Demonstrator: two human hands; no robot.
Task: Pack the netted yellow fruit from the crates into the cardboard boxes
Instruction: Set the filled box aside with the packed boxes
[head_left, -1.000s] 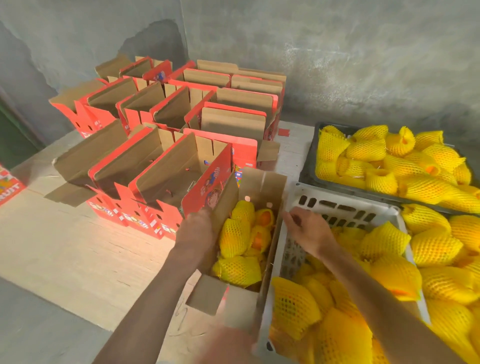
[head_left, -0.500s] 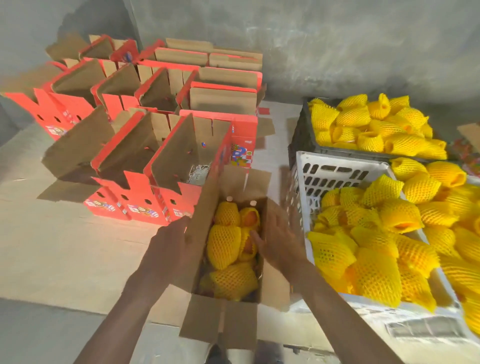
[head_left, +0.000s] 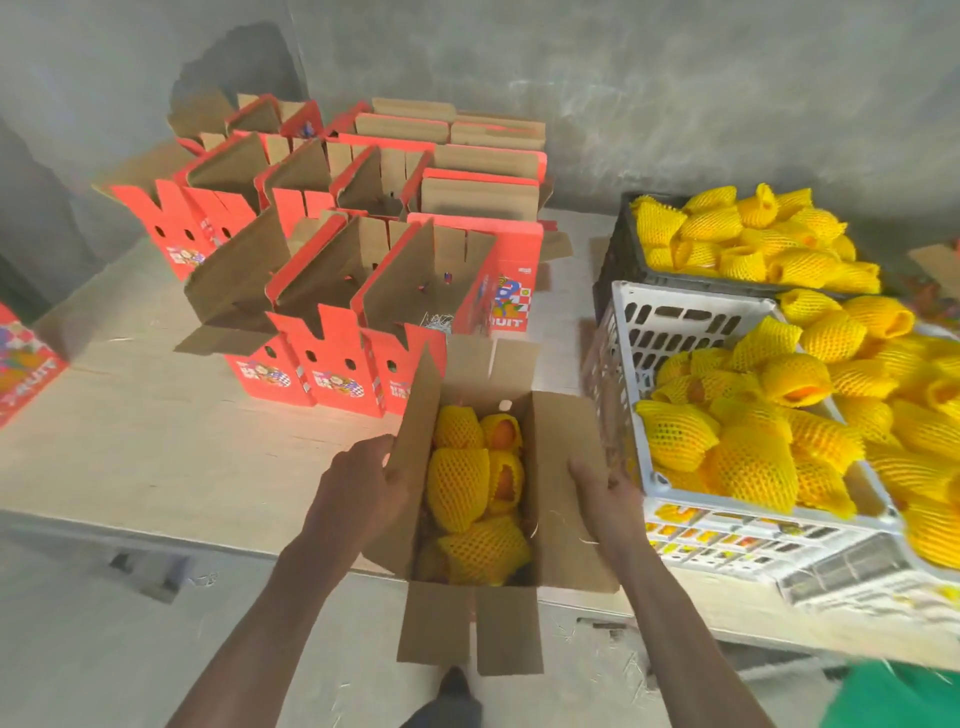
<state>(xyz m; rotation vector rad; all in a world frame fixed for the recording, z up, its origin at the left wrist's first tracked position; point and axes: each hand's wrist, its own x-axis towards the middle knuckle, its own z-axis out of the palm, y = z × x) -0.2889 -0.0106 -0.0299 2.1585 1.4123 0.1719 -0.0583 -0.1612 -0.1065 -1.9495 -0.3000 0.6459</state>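
Seen from the head camera, a person's left hand (head_left: 363, 480) grips the left flap of an open brown cardboard box (head_left: 558, 499) at the near edge of a pale wooden table (head_left: 130, 441), while the right hand (head_left: 602, 486) curls around its right flap. Yellow foam-netted fruit (head_left: 460, 488) fills the box. More netted fruit lies heaped in a white slotted plastic crate (head_left: 670, 322) just to the right and a black crate (head_left: 618, 244) behind it, with empty red printed cartons (head_left: 332, 358) standing open at left.

Grey plastered wall (head_left: 675, 93), pale wooden table (head_left: 135, 441), grey floor (head_left: 104, 649)
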